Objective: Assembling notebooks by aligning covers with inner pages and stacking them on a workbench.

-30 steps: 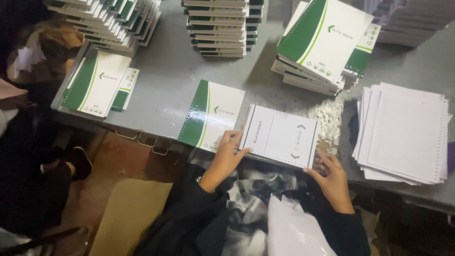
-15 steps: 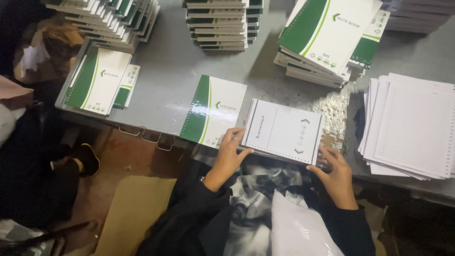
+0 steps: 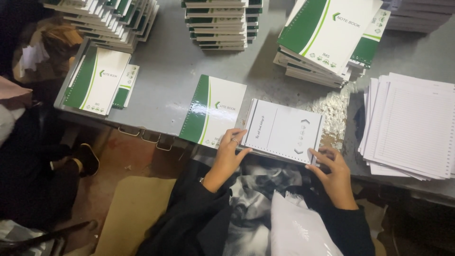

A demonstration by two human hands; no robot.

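A white punched sheet block (image 3: 283, 130) lies at the near edge of the grey metal table (image 3: 175, 80). My left hand (image 3: 230, 151) grips its near left corner, fingers on top. My right hand (image 3: 332, 168) holds the near right corner. Both sleeves are black. Just to the left of the block lies a green and white spiral notebook (image 3: 212, 110), touching my left hand's fingertips.
Stacks of green and white notebooks (image 3: 327, 38) stand at the back right, back middle (image 3: 220, 23) and back left (image 3: 109, 16). A pile of lined white sheets (image 3: 410, 125) sits at the right. Another notebook (image 3: 97, 80) lies left. A person's dark shoe (image 3: 87, 159) rests on the floor.
The white block has shifted slightly toward the table's near edge, and both hands have slid along with its near corners. The camera view has drifted a little.
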